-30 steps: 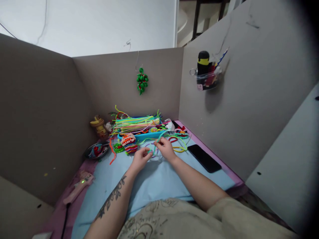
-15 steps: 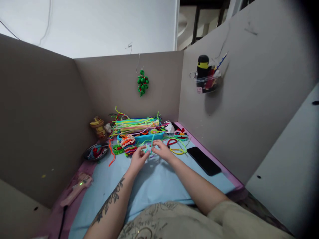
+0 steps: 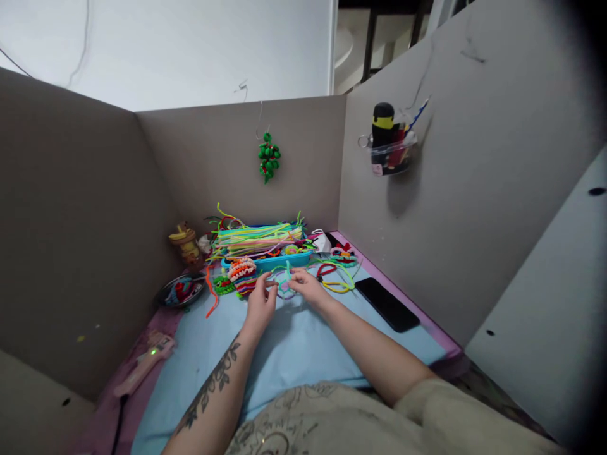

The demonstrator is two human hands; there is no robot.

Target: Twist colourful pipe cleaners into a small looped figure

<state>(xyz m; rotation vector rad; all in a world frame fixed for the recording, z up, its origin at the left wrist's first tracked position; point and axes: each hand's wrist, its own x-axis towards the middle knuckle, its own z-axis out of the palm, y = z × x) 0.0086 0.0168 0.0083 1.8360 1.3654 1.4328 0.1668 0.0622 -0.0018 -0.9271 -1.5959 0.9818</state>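
I see the right hand (image 3: pixel 308 286) pinching a teal-and-lilac pipe-cleaner piece (image 3: pixel 284 287) over the tabletop (image 3: pixel 303 347). I can't tell if the left hand (image 3: pixel 260 304) grips it. The hanging tub (image 3: pixel 392 158) bears an unreadable pink label (image 3: pixel 377 169).

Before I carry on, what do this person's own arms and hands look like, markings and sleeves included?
The left hand and right hand are ungloved. A dark leafy tattoo runs along the left forearm. The right arm is bare up to a loose, pale khaki sleeve; no left sleeve shows.
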